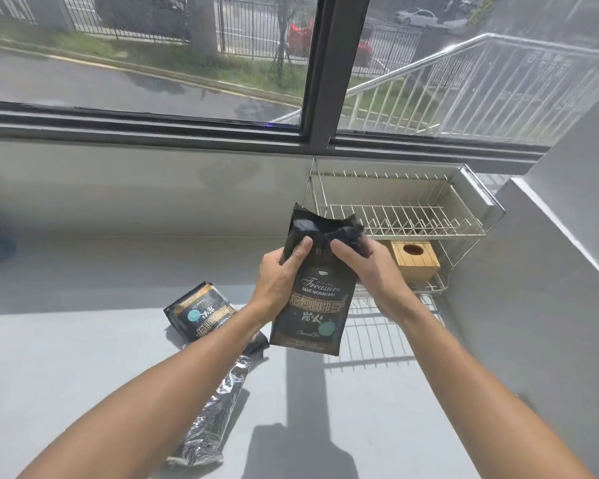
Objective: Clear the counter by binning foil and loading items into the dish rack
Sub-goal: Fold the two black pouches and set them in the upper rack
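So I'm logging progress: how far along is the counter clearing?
Early. Nothing looks done: the dish rack holds only a wooden box on its lower shelf. Left hand and right hand grip one coffee bag. A second bag and foil remain.

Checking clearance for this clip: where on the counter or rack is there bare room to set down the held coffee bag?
The dish rack's upper tier is bare; its lower tier holds a wooden box. Counter left of the second coffee bag is free. The patch under the left arm is crowded by that bag and the foil. Both hands, left hand and right hand, grip the coffee bag.
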